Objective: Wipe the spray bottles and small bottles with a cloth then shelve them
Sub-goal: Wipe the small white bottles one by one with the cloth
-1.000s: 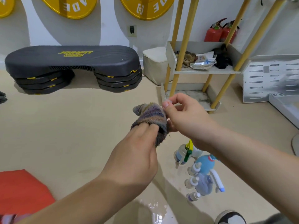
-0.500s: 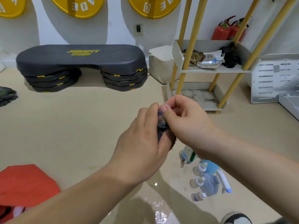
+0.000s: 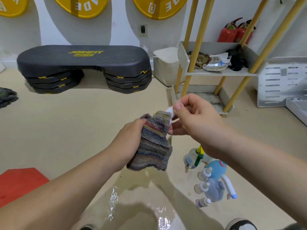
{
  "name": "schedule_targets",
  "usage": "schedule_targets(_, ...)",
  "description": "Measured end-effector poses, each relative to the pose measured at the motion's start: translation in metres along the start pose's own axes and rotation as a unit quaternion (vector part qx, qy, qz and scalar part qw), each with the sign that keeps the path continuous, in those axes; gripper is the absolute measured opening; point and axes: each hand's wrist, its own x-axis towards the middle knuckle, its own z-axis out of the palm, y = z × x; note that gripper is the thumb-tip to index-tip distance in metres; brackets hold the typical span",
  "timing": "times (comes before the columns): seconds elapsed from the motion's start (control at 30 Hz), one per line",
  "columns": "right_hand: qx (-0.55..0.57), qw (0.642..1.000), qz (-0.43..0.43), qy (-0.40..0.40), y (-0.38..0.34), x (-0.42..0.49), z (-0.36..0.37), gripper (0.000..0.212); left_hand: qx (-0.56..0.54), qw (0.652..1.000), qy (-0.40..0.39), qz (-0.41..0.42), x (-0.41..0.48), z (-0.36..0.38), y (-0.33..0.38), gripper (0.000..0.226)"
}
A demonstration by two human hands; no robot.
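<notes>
Above the tan floor [image 3: 66, 138], I grip the striped cloth [image 3: 152, 146] w/ left hand [image 3: 127, 141] curled shut while right hand [image 3: 191, 120] pinches a small white bottle [image 3: 170, 112], half-wrapped for wiping; others [image 3: 211, 180] wait below.

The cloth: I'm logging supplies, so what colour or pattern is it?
The cloth is striped terry, mostly grey-blue with thin red, yellow and brown bands; the head view shows it.

striped cloth [image 3: 152, 145] around small white bottle [image 3: 170, 112]
</notes>
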Motion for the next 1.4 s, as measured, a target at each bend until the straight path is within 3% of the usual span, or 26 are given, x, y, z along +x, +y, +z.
schedule_targets(0.07, 0.005, 1.000, 0.000, 0.002, -0.002, 0.000, -0.002, 0.013, 0.000, 1.000, 0.000, 0.003, -0.002, 0.001, -0.001, 0.040)
schedule_targets(0.17, 0.012, 1.000, 0.011, 0.009, 0.001, -0.003, 0.003, 0.016, 0.067, 0.991, 0.035, 0.112, -0.011, 0.010, -0.001, 0.035)
schedule_targets(0.23, 0.004, 1.000, 0.011, 0.009, 0.004, -0.006, 0.007, 0.016, 0.196, 0.953, 0.058, 0.226, -0.018, 0.014, 0.001, 0.032)
schedule_targets(0.33, 0.009, 1.000, 0.012, -0.006, 0.003, -0.009, 0.010, 0.016, 0.380, 0.844, 0.098, 0.365, -0.024, 0.015, 0.007, 0.049)
schedule_targets(0.4, 0.009, 1.000, 0.009, -0.005, 0.002, -0.009, 0.011, 0.018, 0.380, 0.836, 0.093, 0.384, -0.023, 0.014, 0.009, 0.053)
schedule_targets(0.53, -0.010, 0.998, 0.018, 0.057, 0.001, -0.003, 0.008, 0.021, 0.202, 0.937, 0.045, 0.283, -0.015, 0.008, 0.004, 0.041)
schedule_targets(0.6, 0.019, 0.997, 0.033, 0.074, 0.001, 0.000, 0.006, 0.024, 0.044, 0.988, 0.017, 0.148, -0.015, 0.010, 0.008, 0.031)
schedule_targets(0.63, 0.035, 0.996, 0.044, 0.067, 0.001, 0.000, 0.005, 0.026, -0.017, 0.997, 0.026, 0.074, -0.015, 0.011, 0.009, 0.033)
schedule_targets(0.67, 0.046, 0.996, 0.056, 0.049, 0.001, 0.000, 0.003, 0.028, -0.050, 0.997, 0.046, 0.021, -0.015, 0.012, 0.011, 0.039)
schedule_targets(0.77, 0.036, 0.998, 0.055, -0.018, -0.001, -0.001, -0.002, 0.025, -0.116, 0.989, 0.084, -0.032, -0.015, 0.011, 0.009, 0.051)
schedule_targets(0.9, -0.014, 0.997, 0.006, -0.082, -0.005, -0.001, -0.009, 0.022, -0.182, 0.979, 0.079, -0.054, -0.013, 0.010, 0.007, 0.033)
schedule_targets(1.17, -0.051, 0.999, 0.003, 0.001, -0.001, 0.004, -0.013, 0.032, -0.289, 0.948, 0.124, -0.041, -0.002, -0.004, 0.005, 0.036)
schedule_targets(1.3, -0.043, 0.998, 0.042, 0.013, 0.003, 0.003, -0.013, 0.042, -0.207, 0.976, 0.062, 0.029, -0.015, 0.007, 0.014, 0.032)
schedule_targets(1.33, -0.034, 0.998, 0.054, 0.010, 0.005, 0.002, -0.010, 0.045, -0.080, 0.988, 0.054, 0.117, -0.022, 0.012, 0.013, 0.026)
schedule_targets(1.37, -0.025, 0.998, 0.064, 0.006, 0.006, 0.001, -0.007, 0.048, 0.086, 0.967, 0.043, 0.235, -0.026, 0.016, 0.008, 0.028)
schedule_targets(1.4, -0.022, 0.997, 0.070, 0.004, 0.006, -0.001, -0.004, 0.047, 0.236, 0.915, 0.041, 0.325, -0.030, 0.020, 0.004, 0.038)
